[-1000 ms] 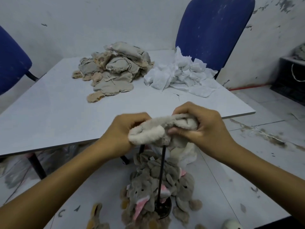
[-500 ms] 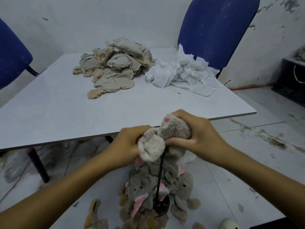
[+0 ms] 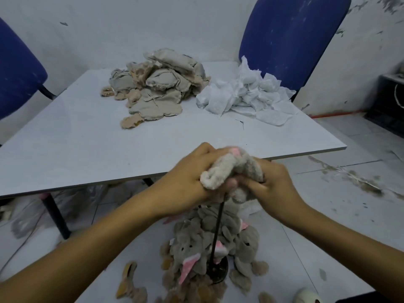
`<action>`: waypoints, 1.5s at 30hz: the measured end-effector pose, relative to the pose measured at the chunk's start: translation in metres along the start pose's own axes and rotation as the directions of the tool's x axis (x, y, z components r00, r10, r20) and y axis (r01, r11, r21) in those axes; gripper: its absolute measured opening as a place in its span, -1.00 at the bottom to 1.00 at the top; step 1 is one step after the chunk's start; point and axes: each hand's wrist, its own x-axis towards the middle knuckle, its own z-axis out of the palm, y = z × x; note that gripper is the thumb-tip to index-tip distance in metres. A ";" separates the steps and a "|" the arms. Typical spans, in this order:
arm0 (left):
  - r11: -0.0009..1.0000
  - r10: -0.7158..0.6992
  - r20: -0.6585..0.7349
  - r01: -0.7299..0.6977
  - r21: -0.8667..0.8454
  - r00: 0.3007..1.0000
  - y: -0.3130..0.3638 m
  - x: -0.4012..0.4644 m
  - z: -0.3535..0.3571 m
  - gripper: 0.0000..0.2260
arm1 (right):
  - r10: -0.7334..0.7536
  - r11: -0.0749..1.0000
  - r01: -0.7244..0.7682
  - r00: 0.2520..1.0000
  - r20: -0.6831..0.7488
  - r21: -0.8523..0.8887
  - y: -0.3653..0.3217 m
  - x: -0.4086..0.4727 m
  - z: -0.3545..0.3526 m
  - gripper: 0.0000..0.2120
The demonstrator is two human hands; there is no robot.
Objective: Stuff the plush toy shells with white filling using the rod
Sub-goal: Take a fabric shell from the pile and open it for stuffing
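Observation:
Both hands hold a grey plush toy shell (image 3: 231, 169) on top of the upright black rod (image 3: 218, 224). My left hand (image 3: 188, 173) grips its left side, my right hand (image 3: 271, 182) grips its right side with fingers curled into the fabric. A pink patch shows at the shell's top. The rod rises from a round black base (image 3: 218, 270) on the floor, amid a heap of grey plush toys (image 3: 203, 243). White filling pieces (image 3: 244, 92) lie on the table's far right. A pile of flat beige shells (image 3: 157, 84) lies at the far middle.
The white table (image 3: 87, 145) stands in front of me, its near edge just beyond my hands. Blue chairs stand at the far right (image 3: 290, 33) and the left (image 3: 17, 73). Loose plush bits (image 3: 129, 281) lie on the floor, and a dark box (image 3: 389, 101) sits at the right wall.
The shell has been turned and worked down on the rod. My hands have closed in around it, and its pink patch now shows on top.

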 end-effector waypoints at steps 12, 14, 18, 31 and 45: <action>0.953 -0.172 0.106 0.193 -0.234 0.979 -0.032 -0.012 -0.017 -0.39 | -0.020 0.999 0.021 0.999 0.044 -0.038 0.005 -0.003 -0.002 -0.87; 0.927 -0.172 0.287 0.254 -0.277 0.942 -0.025 -0.007 -0.029 -0.20 | -0.038 0.999 0.038 0.999 0.003 -0.038 0.003 0.000 -0.007 -0.78; 0.944 -0.175 0.370 0.262 -0.199 0.912 -0.010 0.005 -0.045 -0.06 | -0.122 0.991 0.116 0.987 -0.104 -0.060 -0.010 0.013 -0.019 -0.67; 0.980 -0.145 -0.069 0.153 0.125 0.987 -0.025 -0.002 -0.001 -0.79 | 0.172 0.985 -0.154 0.929 0.329 -0.080 0.012 0.012 -0.019 -0.57; 0.999 0.017 -0.232 -0.007 0.041 0.973 -0.011 0.004 -0.001 -0.87 | 0.073 0.994 -0.085 0.984 0.163 0.065 0.001 0.014 -0.017 -0.77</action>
